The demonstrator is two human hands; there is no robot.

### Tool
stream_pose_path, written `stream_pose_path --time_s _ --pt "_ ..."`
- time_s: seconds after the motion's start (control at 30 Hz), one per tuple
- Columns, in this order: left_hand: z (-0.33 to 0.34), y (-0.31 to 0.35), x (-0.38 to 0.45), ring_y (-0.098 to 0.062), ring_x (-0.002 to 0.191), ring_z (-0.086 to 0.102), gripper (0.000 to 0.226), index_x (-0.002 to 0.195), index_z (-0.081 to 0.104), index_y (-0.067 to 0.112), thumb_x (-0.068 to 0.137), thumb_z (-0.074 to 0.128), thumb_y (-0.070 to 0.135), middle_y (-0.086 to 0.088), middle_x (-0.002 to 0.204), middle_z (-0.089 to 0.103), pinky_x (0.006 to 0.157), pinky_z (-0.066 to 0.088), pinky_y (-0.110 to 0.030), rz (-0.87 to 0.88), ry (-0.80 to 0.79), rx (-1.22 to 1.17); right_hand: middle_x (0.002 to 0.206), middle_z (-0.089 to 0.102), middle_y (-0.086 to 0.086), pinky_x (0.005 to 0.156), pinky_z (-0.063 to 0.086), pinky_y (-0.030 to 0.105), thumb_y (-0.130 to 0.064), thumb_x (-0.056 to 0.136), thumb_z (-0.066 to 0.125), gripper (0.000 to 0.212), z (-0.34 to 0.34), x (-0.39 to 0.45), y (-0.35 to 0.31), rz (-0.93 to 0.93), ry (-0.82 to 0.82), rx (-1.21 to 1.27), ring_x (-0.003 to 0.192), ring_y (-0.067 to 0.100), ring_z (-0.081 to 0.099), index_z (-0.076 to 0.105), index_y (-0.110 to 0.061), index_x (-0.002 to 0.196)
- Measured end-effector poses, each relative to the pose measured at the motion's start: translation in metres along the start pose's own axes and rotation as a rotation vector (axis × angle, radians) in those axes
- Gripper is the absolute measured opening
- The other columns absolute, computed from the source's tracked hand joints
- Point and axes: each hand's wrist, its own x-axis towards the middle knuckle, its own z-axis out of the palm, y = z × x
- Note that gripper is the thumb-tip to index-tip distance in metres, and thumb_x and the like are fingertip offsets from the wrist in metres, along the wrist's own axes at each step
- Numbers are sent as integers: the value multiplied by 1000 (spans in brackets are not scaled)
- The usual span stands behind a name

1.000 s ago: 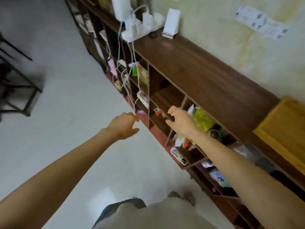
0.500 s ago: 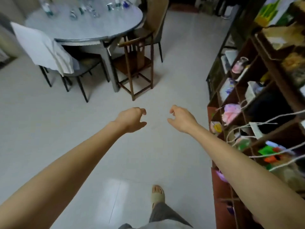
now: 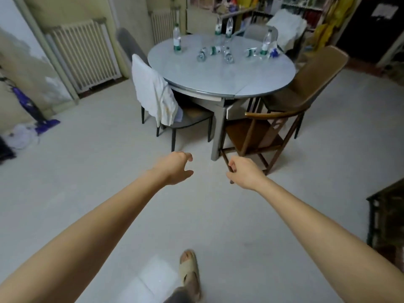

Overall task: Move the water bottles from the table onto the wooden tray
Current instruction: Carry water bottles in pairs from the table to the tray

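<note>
The water bottles [image 3: 227, 45] are all on the round grey table [image 3: 218, 73] across the room from me, clustered toward its far half: one stands upright near the left rim [image 3: 177, 39], two stand side by side at the back edge [image 3: 223, 27], and another is upright toward the right [image 3: 265, 43], while several more lie on their sides in the middle of the tabletop between them. A small blue thing [image 3: 273, 53] lies just beside the right-hand upright bottle; I cannot tell what it is. Chairs ring the table: a grey one draped with a white cloth [image 3: 153, 90] on the near left, a dark wooden armchair [image 3: 258, 136] at the near right, and a tan padded chair [image 3: 310, 84] just behind that. I stand well back on the pale tiled floor [image 3: 87, 171], both arms stretched out in front of me. My left hand [image 3: 176, 168] is empty, fingers loosely curled and relaxed, thumb apart. My right hand [image 3: 246, 171] is the same, loosely curled and holding nothing. My foot in a beige slide sandal [image 3: 189, 268] shows at the bottom. A white radiator [image 3: 83, 55] lines the left wall, with a purple mop [image 3: 35, 110] leaning near it.
</note>
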Motion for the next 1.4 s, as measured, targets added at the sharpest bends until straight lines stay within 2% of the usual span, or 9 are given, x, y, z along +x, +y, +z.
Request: stream_pose_path --time_s 0.17,0.37,0.43,0.63,0.77,0.9,1.03,1.17,1.4 --pt "-47 -60 118 -26 123 52 47 136 47 18 94 56 35 -4 137 53 93 43 -36 -39 -32 38 110 62 5 86 53 46 -29 91 57 26 -34 126 -29 -5 6 -30 98 26 61 53 -15 112" --pt "-95 -117 249 -26 115 58 43 130 52 16 92 57 35 -5 123 63 91 49 -39 -54 -28 7 109 64 6 87 53 43 -29 90 60 29 -70 266 -49 15 -4 -10 99 26 60 54 -15 115" --pt "-107 -135 296 -26 119 55 45 132 51 16 92 58 35 -4 129 60 94 48 -38 -54 -25 12 108 65 6 86 53 42 -28 91 59 28 -77 320 -54 10 -5 -18 97 25 62 53 -15 115" --pt "-145 -193 442 -26 120 54 43 131 52 17 92 56 34 -4 132 58 94 47 -38 -78 -23 7 120 59 8 91 48 36 -28 91 58 35 -103 492 -71 -29 -16 -4 110 27 56 52 -12 121" --pt "-175 -235 530 -24 119 53 45 131 51 18 91 57 36 -4 131 56 92 48 -38 -98 -17 10 119 60 10 89 49 37 -26 91 56 32 -124 600 -93 -50 -38 -12 106 29 57 52 -10 118" --pt "-198 -286 613 -23 122 51 49 135 49 17 91 59 35 -4 136 52 93 46 -37 -130 -5 -59 127 57 11 93 46 36 -27 91 57 38 -136 700 -118 -35 -71 -5 113 29 55 50 -10 124" --pt "-211 -342 702 -25 124 50 52 138 46 17 91 58 36 -7 137 48 98 45 -41 -135 -50 -77 130 55 10 97 46 38 -29 92 56 39 -136 800 -137 23 -79 10 117 28 54 49 -11 125" --pt "-232 -396 791 -27 126 49 57 141 43 17 91 60 37 -9 140 48 104 42 -42 -102 -79 -87 129 56 11 96 45 37 -28 91 59 40 -144 888 -158 120 -5 100 118 28 53 49 -9 125" --pt "-267 -457 926 -26 127 48 56 142 41 16 92 59 35 -9 140 48 105 41 -40 -92 -127 -169 134 51 14 99 43 39 -27 92 59 46 -161 1015 -177 235 39 184 121 31 50 44 -7 131"
